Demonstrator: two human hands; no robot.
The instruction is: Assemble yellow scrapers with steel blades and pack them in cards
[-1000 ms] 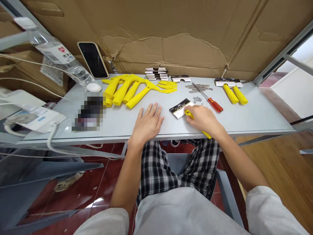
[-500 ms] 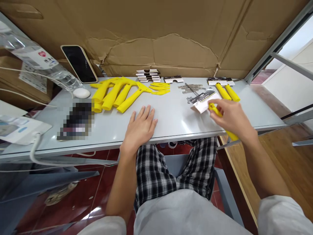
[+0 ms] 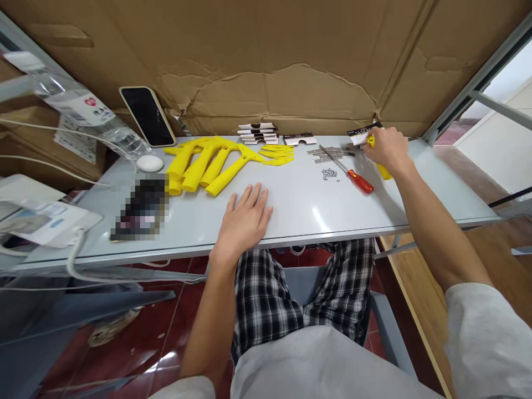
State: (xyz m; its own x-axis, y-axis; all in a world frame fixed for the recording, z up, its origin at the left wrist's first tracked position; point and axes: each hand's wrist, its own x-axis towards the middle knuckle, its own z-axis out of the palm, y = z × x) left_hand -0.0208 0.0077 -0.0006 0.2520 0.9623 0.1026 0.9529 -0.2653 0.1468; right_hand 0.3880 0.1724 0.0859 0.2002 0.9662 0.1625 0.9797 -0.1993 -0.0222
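Observation:
My left hand lies flat near the front edge of the table, fingers spread and holding nothing. At the back right, my right hand is closed around a yellow-handled scraper with a black-and-white card over its head. That hand hides the two yellow handles behind it. Left of it lie a red screwdriver, a cluster of small screws and thin metal blades. Several yellow scraper handles are piled left of centre, beside thin yellow strips.
Folded cards are stacked at the back, beside another card. A phone leans against the cardboard. A water bottle, white round case, power strip and cables occupy the left end.
My right hand has carried the carded scraper away from me to the back right, uncovering the red screwdriver. My left hand stays flat on the table.

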